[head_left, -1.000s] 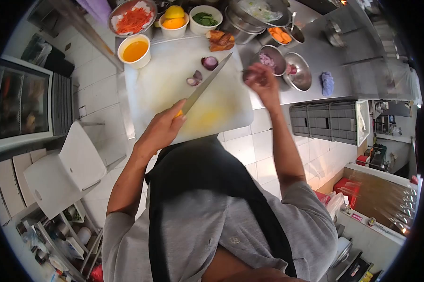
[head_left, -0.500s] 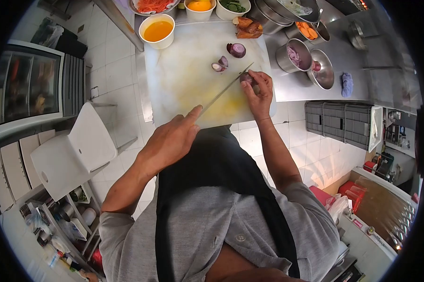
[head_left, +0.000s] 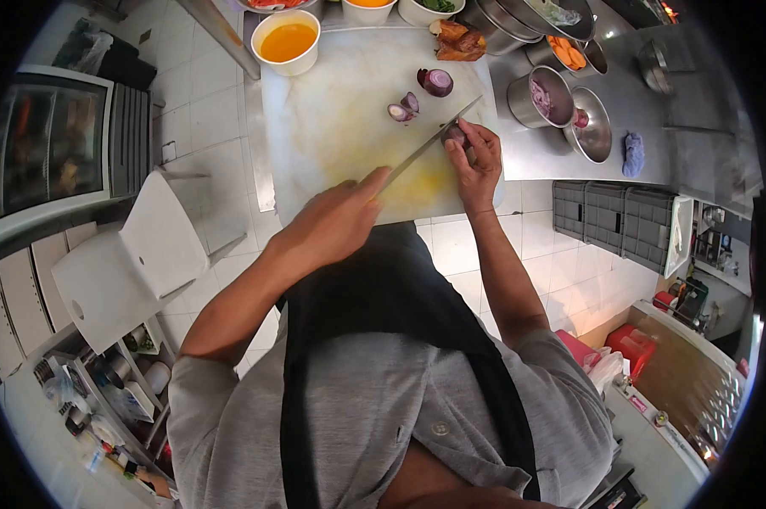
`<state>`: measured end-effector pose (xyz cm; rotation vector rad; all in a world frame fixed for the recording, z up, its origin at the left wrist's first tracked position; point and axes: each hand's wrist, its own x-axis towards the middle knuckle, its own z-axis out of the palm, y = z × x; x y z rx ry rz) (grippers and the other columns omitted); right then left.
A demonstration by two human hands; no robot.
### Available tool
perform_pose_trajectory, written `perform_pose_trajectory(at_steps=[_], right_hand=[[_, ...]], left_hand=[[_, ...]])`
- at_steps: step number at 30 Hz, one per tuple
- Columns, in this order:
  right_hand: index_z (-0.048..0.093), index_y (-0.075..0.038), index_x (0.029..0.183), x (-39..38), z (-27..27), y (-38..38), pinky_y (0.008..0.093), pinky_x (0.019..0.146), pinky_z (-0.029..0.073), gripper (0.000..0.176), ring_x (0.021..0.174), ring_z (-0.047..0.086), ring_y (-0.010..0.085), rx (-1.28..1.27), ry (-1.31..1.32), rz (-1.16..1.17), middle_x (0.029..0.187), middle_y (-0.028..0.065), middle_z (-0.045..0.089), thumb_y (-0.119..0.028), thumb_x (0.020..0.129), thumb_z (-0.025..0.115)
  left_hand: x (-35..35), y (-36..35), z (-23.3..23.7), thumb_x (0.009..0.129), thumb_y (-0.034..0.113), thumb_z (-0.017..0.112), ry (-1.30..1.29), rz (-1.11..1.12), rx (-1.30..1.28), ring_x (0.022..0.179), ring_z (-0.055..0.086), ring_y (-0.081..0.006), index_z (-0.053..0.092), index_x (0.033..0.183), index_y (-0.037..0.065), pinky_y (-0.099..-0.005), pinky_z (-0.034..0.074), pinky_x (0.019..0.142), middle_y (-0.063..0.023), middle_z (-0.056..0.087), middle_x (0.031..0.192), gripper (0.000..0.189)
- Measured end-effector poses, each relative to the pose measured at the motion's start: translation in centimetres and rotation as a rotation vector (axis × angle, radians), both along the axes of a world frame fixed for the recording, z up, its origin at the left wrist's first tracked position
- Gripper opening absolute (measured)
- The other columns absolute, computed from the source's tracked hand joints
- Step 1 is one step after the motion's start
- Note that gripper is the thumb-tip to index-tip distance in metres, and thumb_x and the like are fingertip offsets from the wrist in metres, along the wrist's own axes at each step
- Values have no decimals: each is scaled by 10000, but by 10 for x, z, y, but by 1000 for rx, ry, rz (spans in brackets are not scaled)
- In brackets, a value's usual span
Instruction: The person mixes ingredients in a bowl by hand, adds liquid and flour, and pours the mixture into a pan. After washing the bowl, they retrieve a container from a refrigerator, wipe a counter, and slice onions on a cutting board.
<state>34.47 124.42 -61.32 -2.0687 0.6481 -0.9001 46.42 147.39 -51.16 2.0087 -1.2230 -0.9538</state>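
My left hand (head_left: 336,216) is closed on the handle of a knife (head_left: 429,142), whose blade points up and to the right over the white cutting board (head_left: 315,127). The fingers and thumb of my right hand (head_left: 479,165) pinch a red onion piece (head_left: 456,136), partly hidden by them. The blade lies against the upper left side of this piece. Beyond the blade are a cut red onion (head_left: 436,82) and small onion pieces (head_left: 404,108), lying on the board.
A bowl of orange liquid (head_left: 288,42) sits at the board's top left corner, and browned food (head_left: 457,41) at its top right. To the right are a metal pot of chopped onion (head_left: 541,97), a metal bowl (head_left: 593,140) and a blue cloth (head_left: 633,154).
My left hand and the knife have moved up and to the right. My right hand has shifted slightly right and up with the onion piece. The view has shifted a little.
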Motion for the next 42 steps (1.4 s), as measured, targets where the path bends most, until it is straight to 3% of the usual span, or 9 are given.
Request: perform_pose_trajectory(at_steps=[3,10,14,17,20,23,27,33,42], right_hand=[[653,-121,1096,-1,-6,4,289,817,457,361,928,549,193,-19,-39,35,1051,85,552,-94,745,735],[554,-68,1171,-25,17,-4,325,812,460,481,968,540,262,-2,91,158,1053,132,539,-62,708,685],[559,-50,1145,-25,60,-9,376,834,460,522,923,543,336,-384,497,318,1013,158,539,-98,644,698],[546,-62,1183,-17,51,-20,361,844,461,570,912,559,291,-251,532,348,1011,142,554,-97,642,722],[538,-72,1203,-1,31,-24,336,864,457,585,943,560,233,199,281,266,1019,118,567,-89,662,758],[521,-82,1235,9,19,-10,310,877,448,581,959,553,190,140,29,214,1038,99,566,-83,707,764],[543,-94,1249,3,9,2,301,888,438,529,989,530,211,-110,18,143,1116,104,513,-136,762,742],[587,-56,1193,2,4,6,304,847,450,405,958,517,203,-133,20,69,1086,107,503,-151,813,692],[593,-43,1181,5,4,5,291,829,451,395,933,531,201,-173,29,53,1065,99,518,-120,806,691]], left_hand=[[-11,-45,-64,920,169,458,-81,34,-133,916,570,-402,376,1338,7,-445,444,805,-252,594,1011,455],[7,-52,-49,926,197,446,-78,46,-58,952,570,-394,377,1345,10,-431,441,846,-275,581,1048,464],[9,-49,-57,931,206,439,-84,59,-90,984,560,-384,374,1349,11,-421,430,860,-272,574,1071,466],[11,-43,-46,933,206,439,-59,83,-115,983,559,-381,374,1348,8,-413,427,860,-266,576,1062,464],[12,-28,-21,931,194,445,-4,131,-119,956,566,-383,376,1341,0,-408,431,848,-262,581,1034,459],[8,-10,-11,929,181,451,-20,131,-129,927,571,-386,373,1341,0,-408,434,833,-260,584,1003,457],[-2,11,0,929,173,453,-16,88,-79,917,571,-390,370,1346,8,-414,436,825,-266,583,992,456],[-12,25,21,928,172,448,13,63,37,922,569,-408,366,1343,0,-435,438,826,-267,581,988,456],[-10,3,9,920,164,455,-26,23,8,912,566,-409,365,1338,9,-438,444,821,-269,574,1001,455]])
